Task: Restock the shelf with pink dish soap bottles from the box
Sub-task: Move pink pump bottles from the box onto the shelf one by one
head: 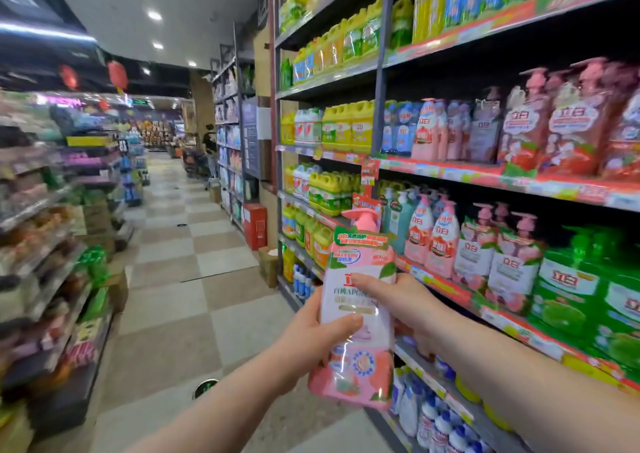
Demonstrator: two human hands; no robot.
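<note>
I hold a pink dish soap bottle (356,310) upright in the aisle, pump top up, label facing me. My left hand (311,335) grips its lower left side with the thumb across the front. My right hand (401,300) wraps its right side, fingers on the label. The bottle is in front of the shelf (450,288) on the right, level with a row of similar pink pump bottles (498,258). The box is not in view.
Green bottles (588,300) stand right of the pink row. More pink bottles (554,123) fill the shelf above. Blue-capped bottles (436,418) sit on the lowest shelf. A red cabinet (255,226) and a cardboard box (268,265) stand by the shelving. A person (209,144) stands far down the aisle.
</note>
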